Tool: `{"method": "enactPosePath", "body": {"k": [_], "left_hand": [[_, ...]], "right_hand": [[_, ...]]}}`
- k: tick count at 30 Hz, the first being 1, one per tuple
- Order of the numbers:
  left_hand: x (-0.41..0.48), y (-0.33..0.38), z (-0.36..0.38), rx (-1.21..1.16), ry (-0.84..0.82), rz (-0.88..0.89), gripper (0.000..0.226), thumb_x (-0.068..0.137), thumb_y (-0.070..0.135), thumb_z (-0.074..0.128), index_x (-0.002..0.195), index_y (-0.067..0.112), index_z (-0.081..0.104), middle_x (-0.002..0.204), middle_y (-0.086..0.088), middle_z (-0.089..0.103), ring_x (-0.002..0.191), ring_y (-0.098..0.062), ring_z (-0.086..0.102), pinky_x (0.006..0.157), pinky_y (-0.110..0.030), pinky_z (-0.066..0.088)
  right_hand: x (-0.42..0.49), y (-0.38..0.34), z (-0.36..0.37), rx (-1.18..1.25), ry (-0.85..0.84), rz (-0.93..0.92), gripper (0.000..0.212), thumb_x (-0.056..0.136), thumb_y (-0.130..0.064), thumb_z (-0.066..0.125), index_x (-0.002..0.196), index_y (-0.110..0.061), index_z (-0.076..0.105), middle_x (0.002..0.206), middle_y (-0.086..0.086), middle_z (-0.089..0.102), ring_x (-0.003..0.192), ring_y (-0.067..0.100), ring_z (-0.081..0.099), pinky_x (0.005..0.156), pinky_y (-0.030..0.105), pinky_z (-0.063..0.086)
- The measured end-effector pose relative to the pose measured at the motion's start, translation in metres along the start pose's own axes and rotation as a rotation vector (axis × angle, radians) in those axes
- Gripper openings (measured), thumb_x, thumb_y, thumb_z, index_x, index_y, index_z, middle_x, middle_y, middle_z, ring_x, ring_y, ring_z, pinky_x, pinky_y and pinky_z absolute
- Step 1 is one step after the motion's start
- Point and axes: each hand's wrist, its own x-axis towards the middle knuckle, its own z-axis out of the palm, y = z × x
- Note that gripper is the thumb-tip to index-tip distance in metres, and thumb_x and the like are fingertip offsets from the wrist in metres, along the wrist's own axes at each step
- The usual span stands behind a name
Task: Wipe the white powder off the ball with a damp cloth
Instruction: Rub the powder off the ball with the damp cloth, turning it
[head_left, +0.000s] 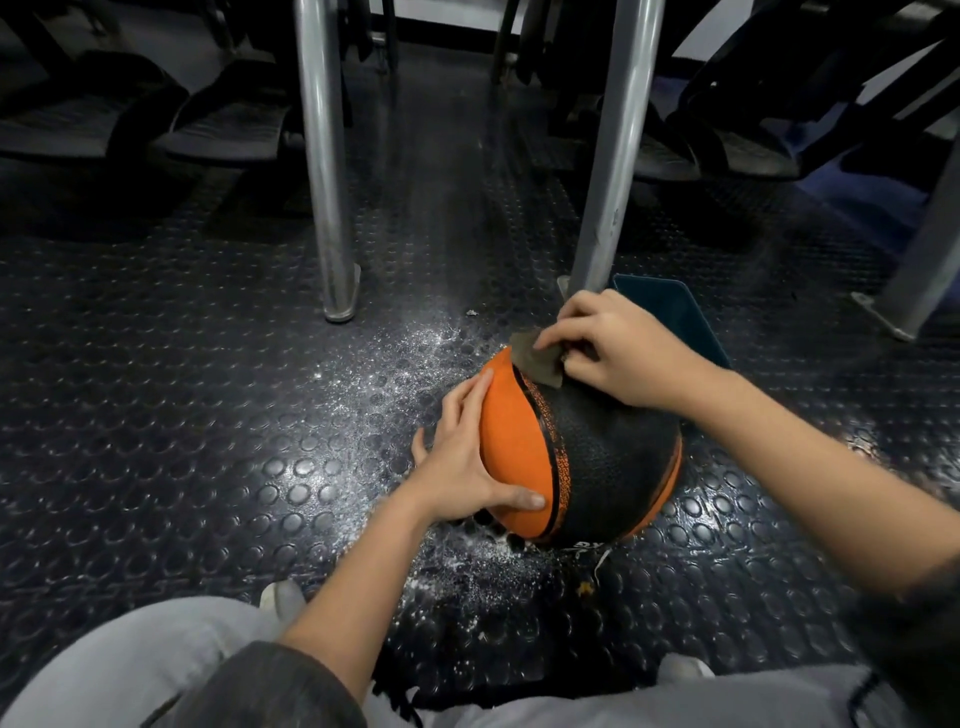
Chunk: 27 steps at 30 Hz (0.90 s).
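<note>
Ball (597, 457), orange and black, sits on the dark studded floor (182, 415) in front of the person, between both arms. Left hand (462, 457) lies flat on the orange panel, fingers straight and spread, thumb low on the near side; its grip is wide, pressing, not curled round anything. Right hand (618, 348) is on the far top of the ball, its grip narrow, with fingers and thumb pinching a small brownish cloth (535, 361). The cloth touches the ball at the seam where orange meets black. Cannot tell if the cloth is damp. White powder (405, 364) is scattered on the floor left of and behind the ball, and more lies on the near side under it. Black panel looks mostly dark, little powder visible on it. A flat dark blue thing (680, 317) lies just behind the right hand. Two metal legs (324, 171) stand beyond the ball. Grey trousers (130, 665) and a white shoe tip (283, 597) show at the bottom edge.
</note>
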Motion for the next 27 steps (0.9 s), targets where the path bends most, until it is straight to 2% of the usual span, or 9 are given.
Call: {"method": "enactPosePath", "body": {"k": [4, 6, 10, 13, 16, 19, 21, 25, 27], "left_hand": [[0.001, 0.002, 0.002, -0.021, 0.032, 0.024, 0.133, 0.051, 0.050, 0.085, 0.137, 0.050, -0.017, 0.147, 0.026, -0.008, 0.142, -0.011, 0.005, 0.114, -0.055, -0.008], [0.001, 0.002, 0.002, -0.021, 0.032, 0.021, 0.134, 0.053, 0.047, 0.086, 0.138, 0.049, -0.016, 0.148, 0.025, -0.008, 0.142, -0.011, 0.004, 0.114, -0.055, -0.009], [0.000, 0.000, 0.000, -0.016, 0.027, 0.007, 0.132, 0.050, 0.051, 0.085, 0.131, 0.053, -0.019, 0.144, 0.029, -0.010, 0.142, -0.013, 0.003, 0.115, -0.056, -0.008], [0.000, 0.000, 0.001, -0.009, 0.017, 0.008, 0.136, 0.053, 0.047, 0.087, 0.139, 0.049, -0.018, 0.143, 0.030, -0.010, 0.142, -0.014, 0.003, 0.114, -0.057, -0.008], [-0.001, 0.001, 0.002, -0.001, 0.011, 0.014, 0.134, 0.054, 0.044, 0.088, 0.133, 0.052, -0.019, 0.144, 0.029, -0.012, 0.138, -0.008, 0.001, 0.114, -0.055, -0.010], [-0.001, 0.004, 0.003, 0.001, 0.002, 0.016, 0.133, 0.054, 0.043, 0.088, 0.133, 0.051, -0.020, 0.144, 0.029, -0.013, 0.128, -0.001, -0.001, 0.114, -0.052, -0.013], [-0.002, 0.004, 0.004, 0.001, 0.008, 0.032, 0.133, 0.054, 0.044, 0.087, 0.133, 0.051, -0.019, 0.142, 0.031, -0.013, 0.135, -0.005, 0.000, 0.114, -0.051, -0.013], [-0.004, 0.000, 0.003, 0.009, 0.008, 0.032, 0.132, 0.054, 0.045, 0.087, 0.130, 0.053, -0.021, 0.141, 0.032, -0.013, 0.141, -0.011, 0.000, 0.115, -0.054, -0.011], [-0.004, 0.000, 0.002, 0.006, 0.006, 0.023, 0.132, 0.054, 0.046, 0.086, 0.129, 0.053, -0.022, 0.143, 0.029, -0.013, 0.142, -0.012, -0.001, 0.115, -0.055, -0.009]], "right_hand": [[-0.031, -0.024, 0.004, -0.040, -0.053, -0.237, 0.028, 0.081, -0.021, 0.050, 0.099, -0.017, 0.071, 0.096, 0.008, 0.058, 0.081, 0.026, 0.051, 0.072, 0.034, 0.044], [-0.032, -0.022, 0.003, -0.056, -0.068, -0.269, 0.033, 0.080, -0.025, 0.045, 0.098, -0.018, 0.072, 0.095, 0.008, 0.058, 0.079, 0.027, 0.052, 0.071, 0.035, 0.046], [-0.003, -0.005, -0.001, -0.086, -0.057, -0.134, 0.028, 0.087, -0.013, 0.058, 0.111, -0.022, 0.069, 0.109, 0.009, 0.055, 0.095, 0.030, 0.047, 0.084, 0.044, 0.043], [0.021, 0.019, 0.002, -0.099, -0.083, 0.020, 0.033, 0.090, -0.013, 0.052, 0.117, -0.027, 0.065, 0.116, 0.006, 0.052, 0.101, 0.028, 0.045, 0.093, 0.042, 0.037], [0.028, 0.050, 0.009, -0.008, -0.107, 0.223, 0.035, 0.091, -0.008, 0.049, 0.118, -0.023, 0.065, 0.118, 0.010, 0.055, 0.110, 0.031, 0.050, 0.099, 0.036, 0.035], [0.019, 0.074, 0.022, 0.151, -0.077, 0.418, 0.035, 0.090, -0.002, 0.048, 0.115, -0.017, 0.067, 0.119, 0.009, 0.062, 0.109, 0.024, 0.055, 0.091, 0.026, 0.039], [0.017, 0.080, 0.028, 0.226, -0.037, 0.499, 0.034, 0.089, -0.003, 0.048, 0.111, -0.020, 0.069, 0.113, 0.008, 0.066, 0.096, 0.018, 0.057, 0.079, 0.023, 0.041], [0.017, 0.066, 0.018, 0.284, 0.018, 0.428, 0.032, 0.088, -0.002, 0.050, 0.105, -0.019, 0.070, 0.106, 0.005, 0.067, 0.080, 0.007, 0.054, 0.069, 0.009, 0.037], [0.011, 0.046, 0.009, 0.256, 0.059, 0.316, 0.034, 0.086, -0.001, 0.052, 0.107, -0.020, 0.070, 0.105, 0.008, 0.064, 0.089, 0.014, 0.058, 0.083, 0.016, 0.042]]}}
